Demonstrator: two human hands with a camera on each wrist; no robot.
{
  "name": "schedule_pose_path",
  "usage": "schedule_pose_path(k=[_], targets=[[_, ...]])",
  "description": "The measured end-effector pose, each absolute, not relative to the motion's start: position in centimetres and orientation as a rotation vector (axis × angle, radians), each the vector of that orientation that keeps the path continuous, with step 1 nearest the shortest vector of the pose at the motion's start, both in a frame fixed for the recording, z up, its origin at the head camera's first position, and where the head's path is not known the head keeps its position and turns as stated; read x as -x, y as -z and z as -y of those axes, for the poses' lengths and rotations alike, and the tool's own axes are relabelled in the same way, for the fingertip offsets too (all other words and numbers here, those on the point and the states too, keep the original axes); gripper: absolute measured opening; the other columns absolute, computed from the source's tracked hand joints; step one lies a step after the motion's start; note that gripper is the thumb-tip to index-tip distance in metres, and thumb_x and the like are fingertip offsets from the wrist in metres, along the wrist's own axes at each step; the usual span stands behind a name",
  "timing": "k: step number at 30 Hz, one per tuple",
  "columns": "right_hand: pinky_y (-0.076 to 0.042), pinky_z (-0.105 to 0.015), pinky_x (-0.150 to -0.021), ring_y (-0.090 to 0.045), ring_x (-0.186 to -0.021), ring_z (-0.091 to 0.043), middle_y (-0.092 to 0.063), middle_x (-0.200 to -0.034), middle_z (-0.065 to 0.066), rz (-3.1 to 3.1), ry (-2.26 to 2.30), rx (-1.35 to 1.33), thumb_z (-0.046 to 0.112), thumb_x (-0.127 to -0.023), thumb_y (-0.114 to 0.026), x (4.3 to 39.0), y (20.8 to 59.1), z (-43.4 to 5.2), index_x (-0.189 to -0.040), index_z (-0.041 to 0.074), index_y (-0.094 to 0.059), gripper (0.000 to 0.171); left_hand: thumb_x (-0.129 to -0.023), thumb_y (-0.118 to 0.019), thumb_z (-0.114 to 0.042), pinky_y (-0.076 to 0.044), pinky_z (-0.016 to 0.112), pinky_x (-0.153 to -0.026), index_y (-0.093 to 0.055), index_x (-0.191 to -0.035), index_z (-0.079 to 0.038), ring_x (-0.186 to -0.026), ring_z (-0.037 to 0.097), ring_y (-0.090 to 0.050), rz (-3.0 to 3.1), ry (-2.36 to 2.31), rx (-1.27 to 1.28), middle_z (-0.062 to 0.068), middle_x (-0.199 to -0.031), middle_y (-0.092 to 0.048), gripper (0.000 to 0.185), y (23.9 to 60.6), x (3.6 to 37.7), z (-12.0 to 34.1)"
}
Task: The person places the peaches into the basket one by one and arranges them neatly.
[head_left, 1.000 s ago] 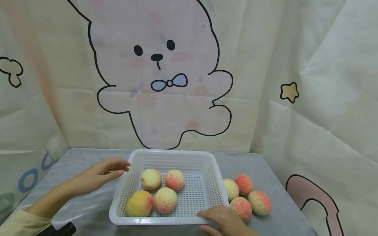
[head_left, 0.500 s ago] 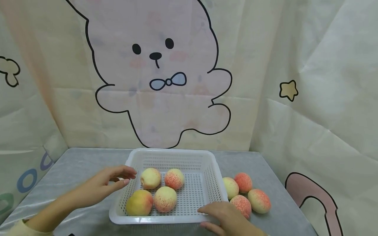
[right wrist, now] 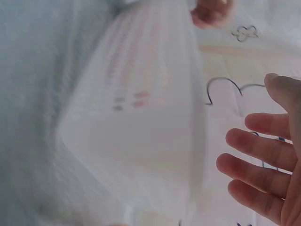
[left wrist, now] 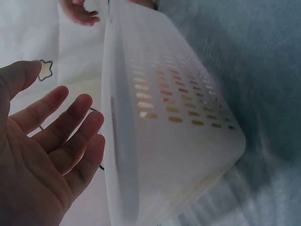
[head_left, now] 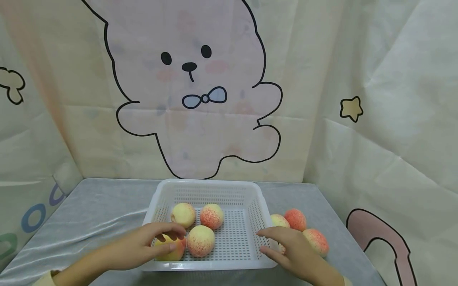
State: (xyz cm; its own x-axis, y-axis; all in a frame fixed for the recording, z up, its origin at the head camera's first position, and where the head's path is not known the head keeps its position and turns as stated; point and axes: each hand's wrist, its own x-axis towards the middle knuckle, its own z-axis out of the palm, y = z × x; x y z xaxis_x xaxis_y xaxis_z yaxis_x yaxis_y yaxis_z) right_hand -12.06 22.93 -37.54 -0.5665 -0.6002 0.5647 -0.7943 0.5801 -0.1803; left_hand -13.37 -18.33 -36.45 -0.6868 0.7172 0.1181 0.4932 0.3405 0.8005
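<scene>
A white perforated plastic basket (head_left: 229,265) stands on the table with several peaches in it. Above its front left part, my left hand (head_left: 143,246) hovers with fingers loosely bent, overlapping a yellow-red peach (head_left: 175,254) in the head view. In the left wrist view the same hand (left wrist: 56,141) holds nothing and its fingertips lie close to the basket rim (left wrist: 123,155). My right hand (head_left: 297,254) is over the basket's front right corner, fingers spread and holding nothing, as the right wrist view of the hand (right wrist: 263,160) also shows. A speckled peach (head_left: 201,241) sits between the hands inside the basket.
Right of the basket several more peaches lie on the grey cloth, among them a red peach (head_left: 295,219) and a pale red-topped peach (head_left: 316,242); my right hand partly hides this group. A cartoon-printed curtain (head_left: 229,131) closes off the back and sides.
My left hand has moved right and toward me, from beside the basket's left rim to over its front left part. My right hand has risen off the front rim and shifted right.
</scene>
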Motion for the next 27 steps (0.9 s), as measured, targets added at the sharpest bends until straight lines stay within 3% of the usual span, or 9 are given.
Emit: schedule_pose_path(k=[3, 8, 14, 20, 27], targets=[[-0.05, -0.008, -0.084, -0.072, -0.091, -0.008, -0.077, -0.106, 0.007, 2.387, -0.614, -1.037, 0.018, -0.082, -0.084, 12.3, 36.9, -23.7, -0.112, 0.015, -0.074, 0.032, -0.104, -0.057, -0.026, -0.051, 0.024, -0.084, -0.065, -0.128, -0.019, -0.106, 0.008, -0.06, -2.281, -1.257, -1.178, -0.009, -0.114, -0.067, 0.026, 37.0, 13.3, 17.8], [-0.052, -0.011, -0.07, -0.064, -0.08, 0.001, -0.076, -0.102, 0.005, 2.433, -0.693, -0.902, 0.011, -0.081, -0.083, 12.9, 36.4, -25.2, -0.11, 0.012, -0.074, 0.03, -0.101, -0.062, -0.026, -0.051, 0.025, -0.088, -0.063, -0.13, -0.024, -0.107, 0.005, -0.057, -2.225, -1.224, -1.361, -0.008, -0.115, -0.064, 0.029, 37.9, 13.2, 17.2], [-0.053, -0.022, -0.062, -0.059, -0.077, 0.005, -0.075, -0.095, 0.008, 2.476, -0.672, -0.775, 0.008, -0.086, -0.078, 13.9, 36.5, -27.4, -0.109, 0.017, -0.074, 0.025, -0.097, -0.068, -0.025, -0.055, 0.025, -0.092, -0.063, -0.134, -0.012, -0.116, 0.0, -0.058, -2.268, -1.049, -1.483, -0.003, -0.129, -0.068, 0.04, 38.7, 12.9, 16.9], [-0.053, -0.024, -0.064, -0.062, -0.081, 0.003, -0.077, -0.1, 0.0, 2.557, -0.692, -0.656, 0.011, -0.091, -0.073, 15.0, 37.0, -29.5, -0.112, 0.013, -0.074, 0.021, -0.096, -0.068, -0.015, -0.055, 0.024, -0.092, -0.063, -0.135, -0.01, -0.118, 0.003, -0.061, -2.323, -0.953, -1.55, -0.003, -0.131, -0.069, 0.04, 39.0, 12.8, 16.8], [-0.056, -0.027, -0.077, -0.064, -0.1, -0.001, -0.074, -0.119, -0.011, 2.757, -0.819, -0.58, 0.019, -0.1, -0.063, 16.7, 37.4, -31.9, -0.126, 0.008, -0.069, 0.029, -0.099, -0.064, -0.014, -0.054, 0.024, -0.097, -0.059, -0.139, -0.011, -0.124, 0.005, -0.059, -2.318, -0.996, -1.564, 0.0, -0.135, -0.067, 0.041, 39.6, 12.7, 17.2]])
